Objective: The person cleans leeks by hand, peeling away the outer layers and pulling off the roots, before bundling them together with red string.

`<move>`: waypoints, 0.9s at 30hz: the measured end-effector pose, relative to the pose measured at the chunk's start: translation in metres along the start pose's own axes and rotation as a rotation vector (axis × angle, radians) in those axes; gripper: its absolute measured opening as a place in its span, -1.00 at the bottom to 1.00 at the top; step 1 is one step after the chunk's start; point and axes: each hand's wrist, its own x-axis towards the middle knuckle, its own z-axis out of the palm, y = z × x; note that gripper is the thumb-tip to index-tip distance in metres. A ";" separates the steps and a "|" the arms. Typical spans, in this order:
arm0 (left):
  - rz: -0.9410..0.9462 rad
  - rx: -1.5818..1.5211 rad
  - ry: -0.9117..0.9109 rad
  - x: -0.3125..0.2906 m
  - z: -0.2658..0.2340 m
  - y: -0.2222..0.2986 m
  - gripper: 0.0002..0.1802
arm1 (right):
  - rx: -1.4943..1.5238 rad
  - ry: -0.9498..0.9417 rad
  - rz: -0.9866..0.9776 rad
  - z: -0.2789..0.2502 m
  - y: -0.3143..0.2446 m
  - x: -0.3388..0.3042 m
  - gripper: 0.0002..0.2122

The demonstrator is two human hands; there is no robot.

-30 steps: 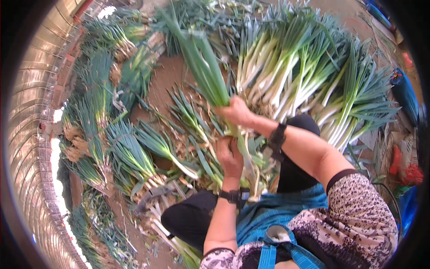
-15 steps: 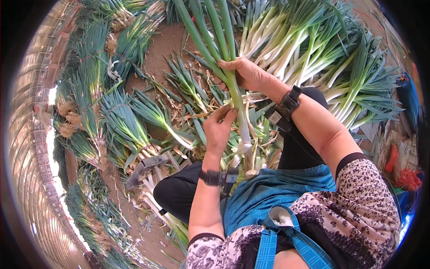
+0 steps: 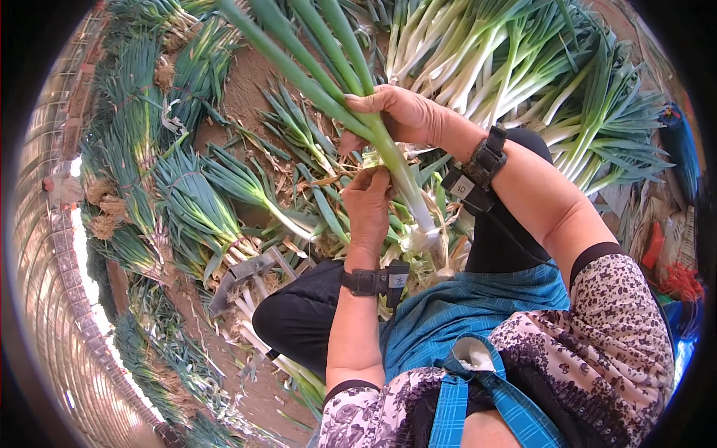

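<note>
A long green onion (image 3: pixel 401 175) slants across the middle, its green leaves fanning to the upper left and its white base low near my lap. My right hand (image 3: pixel 403 113) is closed round it where the leaves split from the stalk. Just below, my left hand (image 3: pixel 366 209) has thumb and fingers pinched together against the stalk's left side. What lies in that pinch is hidden. Loose pale skin (image 3: pixel 420 239) hangs about the white part, above the root end (image 3: pixel 444 273).
Loose green onions (image 3: pixel 478 67) are heaped at the upper right. Tied bundles (image 3: pixel 196 198) lie along the left. Peeled leaves and dry skins (image 3: pixel 317 175) litter the ground in front. A grey metal frame (image 3: pixel 243 280) stands beside my left knee, and red netting (image 3: pixel 681 284) is at far right.
The green onion leans further left, and my right hand has shifted slightly left with it. My left hand has risen a little along the stalk, its fingers drawn closer together.
</note>
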 end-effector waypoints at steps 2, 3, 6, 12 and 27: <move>-0.203 -0.448 -0.145 -0.004 0.003 0.002 -0.80 | -0.040 -0.005 0.000 0.002 0.001 0.000 -0.66; -0.217 -0.511 -0.236 -0.003 0.004 0.005 -0.77 | -0.101 -0.027 -0.012 0.003 0.001 0.001 -0.66; -0.287 -0.540 -0.170 -0.015 0.014 0.014 -0.80 | -0.178 0.003 0.003 0.008 0.004 -0.001 -0.65; -0.433 -0.467 -0.423 0.012 -0.011 -0.023 -0.80 | -0.195 -0.048 0.081 0.013 0.017 -0.004 -0.59; 0.302 0.618 0.170 -0.026 -0.022 -0.058 -0.74 | -0.515 0.464 -0.142 -0.005 -0.002 0.017 -0.67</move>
